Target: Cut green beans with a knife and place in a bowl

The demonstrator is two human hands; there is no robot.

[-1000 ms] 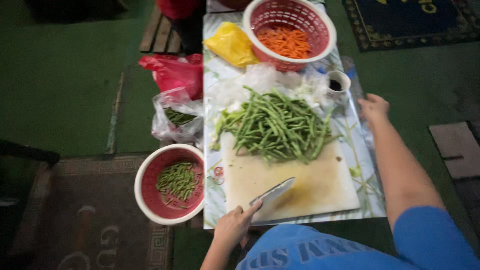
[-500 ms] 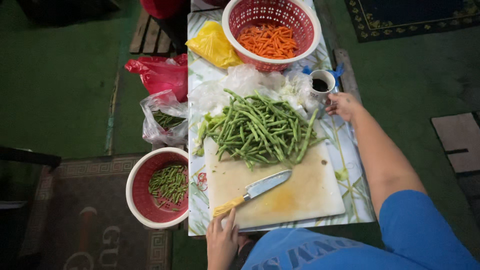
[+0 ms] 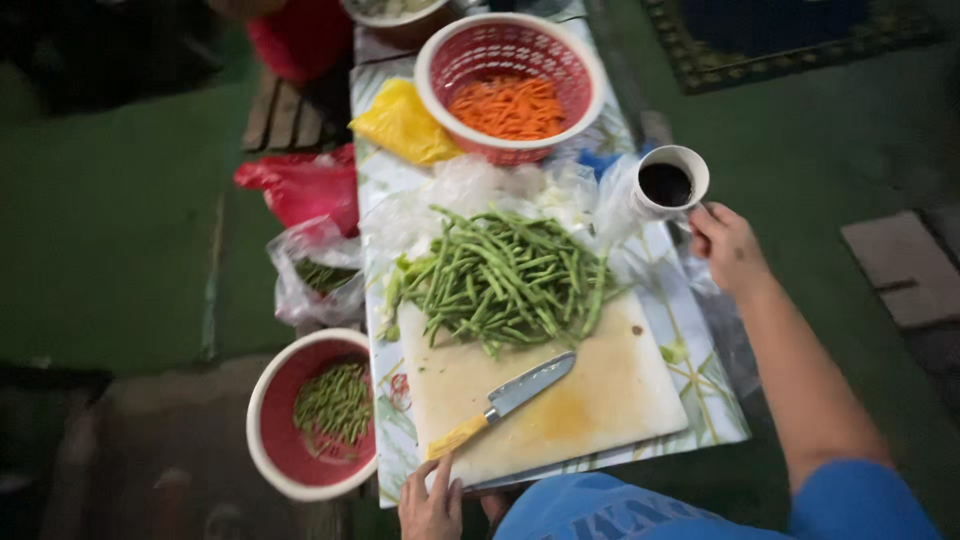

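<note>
On the desk: a white cutting board [image 3: 600,400] lies near my edge of the desk [image 3: 715,400], which has a leaf-patterned cover.
Right hand: my right hand [image 3: 728,245] is closed around the handle of a white cup [image 3: 668,182] of dark drink, which stands or hovers at the desk's right edge; I cannot tell whether its base touches.
Left hand: my left hand [image 3: 432,505] rests at the near edge of the board, fingers [image 3: 440,472] loosely spread and holding nothing, just beside the knife's handle tip.
Knife: the knife [image 3: 505,402] lies flat and slantwise on the board, yellow handle towards my left hand, blade pointing up and right towards the beans.
Beans: a heap of whole green beans [image 3: 505,275] sits across the board's far edge and onto clear plastic wrap [image 3: 470,195] behind it.
Carrots: a red basket [image 3: 510,80] at the far end of the desk holds cut orange carrot sticks [image 3: 508,105].
Yellow bag: a yellow bag [image 3: 400,122] lies touching the basket's left side.
Left of the desk: a red bowl [image 3: 290,450] with a white rim holds chopped green beans [image 3: 335,405]; beyond it sit a clear bag [image 3: 315,275] with greens inside and a red bag [image 3: 300,185].
</note>
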